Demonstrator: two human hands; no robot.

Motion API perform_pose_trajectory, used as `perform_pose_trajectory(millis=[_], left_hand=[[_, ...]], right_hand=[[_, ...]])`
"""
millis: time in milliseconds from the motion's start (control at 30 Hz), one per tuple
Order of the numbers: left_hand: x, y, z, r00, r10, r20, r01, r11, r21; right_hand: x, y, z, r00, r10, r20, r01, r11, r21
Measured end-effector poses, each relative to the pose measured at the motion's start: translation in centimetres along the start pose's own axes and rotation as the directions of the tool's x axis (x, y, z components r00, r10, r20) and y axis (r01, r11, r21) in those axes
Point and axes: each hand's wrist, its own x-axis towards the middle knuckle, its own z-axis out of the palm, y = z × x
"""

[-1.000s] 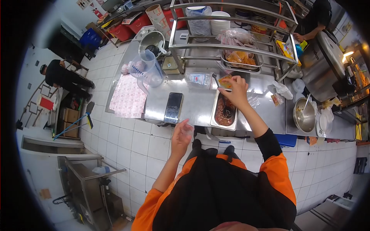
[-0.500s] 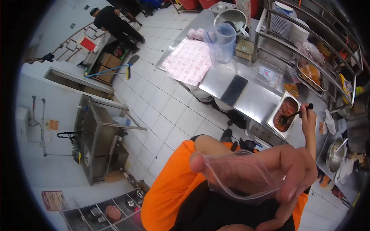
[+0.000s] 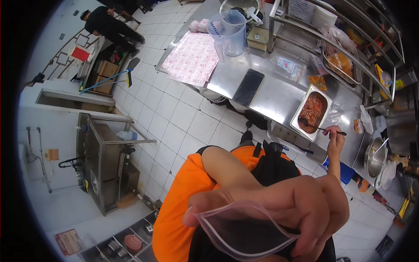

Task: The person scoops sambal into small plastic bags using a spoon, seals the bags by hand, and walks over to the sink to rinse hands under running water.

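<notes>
The right hand (image 3: pixel 335 139), just beside the pan (image 3: pixel 300 106), grips the spoon (image 3: pixel 317 128) slanting from it — the left hand (image 3: pixel 305 196), well apart, spreads a bag (image 3: pixel 248 229).

Left hand (image 3: pixel 283 195) raised, right hand (image 3: pixel 335 137) outstretched, curled

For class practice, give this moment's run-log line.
left hand: holds open clear bag; right hand: holds dark spoon; spoon head: in metal pan

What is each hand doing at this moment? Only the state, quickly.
Left hand: closed on a clear plastic bag, its mouth spread open.
Right hand: closed on the black spoon, which dips into the metal tray.
</notes>
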Motion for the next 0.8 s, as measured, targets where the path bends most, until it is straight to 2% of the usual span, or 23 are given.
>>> perform_pose_trajectory(millis=[67,100,167,200,267,300,367,400,467,500,567,600,667,700,767,800], left_hand=[[-0.2,-0.4,-0.8,0.999,0.005,0.037,-0.007,0.999,0.035],[-1.7,-2.0,-2.8,0.990,0.038,0.139,-0.036,0.999,-0.016],[-2.1,-1.2,-3.1,0.986,-0.102,0.131,0.109,0.993,-0.045],[-1.3,1.6,-1.3,0.960,-0.278,0.018,0.278,0.959,-0.045],[-0.4,1.8,-0.1,0.966,-0.247,-0.076,0.241,0.967,-0.085],[-0.1,-0.3,-0.3,0.997,-0.042,-0.059,0.035,0.993,-0.110],[0.0,-1.1,-1.0,0.994,0.106,-0.003,-0.106,0.982,-0.158],[0.0,-0.5,-2.0,0.998,0.049,0.042,-0.042,0.985,-0.170],[0.1,-0.5,-2.7,0.994,0.045,0.103,-0.025,0.982,-0.186],[0.1,-1.1,-2.5,0.989,0.096,0.113,-0.073,0.978,-0.198],[0.0,-0.3,-2.6,0.986,-0.059,0.156,0.087,0.979,-0.182],[0.7,2.2,-2.7,0.946,-0.264,0.189,0.293,0.945,-0.145],[1.1,2.4,-3.0,0.939,-0.263,0.220,0.292,0.950,-0.111],[0.8,0.2,-3.1,0.974,-0.055,0.221,0.083,0.989,-0.121],[-0.3,-2.3,-3.3,0.963,0.166,0.211,-0.142,0.982,-0.125],[-0.8,-2.6,-3.5,0.962,0.177,0.206,-0.155,0.981,-0.119]], right_hand=[[-0.2,0.0,0.2,0.998,0.032,-0.051,-0.031,0.999,0.025],[-0.2,-0.1,0.5,0.996,0.045,-0.076,-0.041,0.998,0.042],[-0.1,0.1,0.6,0.991,0.066,-0.119,-0.055,0.994,0.089],[-0.2,0.3,0.7,0.986,0.050,-0.156,-0.036,0.996,0.087],[-0.4,0.8,1.2,0.973,0.014,-0.231,0.004,0.997,0.079],[-0.5,1.0,1.4,0.980,-0.044,-0.193,0.054,0.997,0.049],[-1.1,1.1,1.7,0.981,-0.154,-0.120,0.154,0.988,-0.009],[-1.5,1.1,1.6,0.986,-0.114,-0.120,0.114,0.993,-0.010],[-1.6,1.0,1.6,0.991,-0.040,-0.125,0.039,0.999,-0.008],[-1.6,1.2,1.7,0.987,0.019,-0.160,-0.010,0.998,0.062],[-1.5,1.7,1.6,0.966,0.144,-0.216,-0.100,0.974,0.201],[-1.4,2.1,1.6,0.945,0.208,-0.253,-0.139,0.955,0.262],[-1.3,2.7,1.9,0.886,0.342,-0.313,-0.208,0.897,0.390],[-1.2,2.9,1.9,0.861,0.375,-0.344,-0.226,0.887,0.402],[-1.1,3.2,2.0,0.802,0.445,-0.398,-0.263,0.862,0.433],[-1.2,3.3,2.0,0.791,0.454,-0.410,-0.259,0.856,0.448]])
